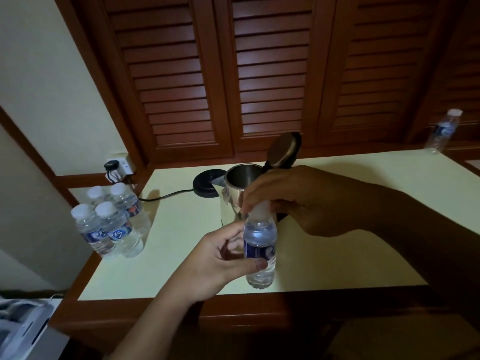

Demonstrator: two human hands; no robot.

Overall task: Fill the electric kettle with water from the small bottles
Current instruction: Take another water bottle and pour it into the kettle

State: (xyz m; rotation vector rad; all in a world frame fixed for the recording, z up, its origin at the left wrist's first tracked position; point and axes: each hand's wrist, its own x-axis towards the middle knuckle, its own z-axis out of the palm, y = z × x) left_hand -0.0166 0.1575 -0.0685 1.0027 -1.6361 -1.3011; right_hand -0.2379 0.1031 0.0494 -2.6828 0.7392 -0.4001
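A small water bottle (pixel 259 245) with a blue label stands upright near the table's front edge. My left hand (pixel 220 258) grips its body from the left. My right hand (pixel 293 201) pinches its white cap from above. Just behind the bottle stands the steel electric kettle (pixel 237 188) with its lid (pixel 284 149) hinged up and its mouth showing. The kettle's black base (pixel 206 184) lies on the table to its left, with a cord running left.
Several full small bottles (pixel 109 227) are grouped at the table's left edge. One more bottle (pixel 442 131) stands at the far right. A wall socket (pixel 119 167) with a plug is at back left. Louvred wooden doors back the pale table (pixel 363 193).
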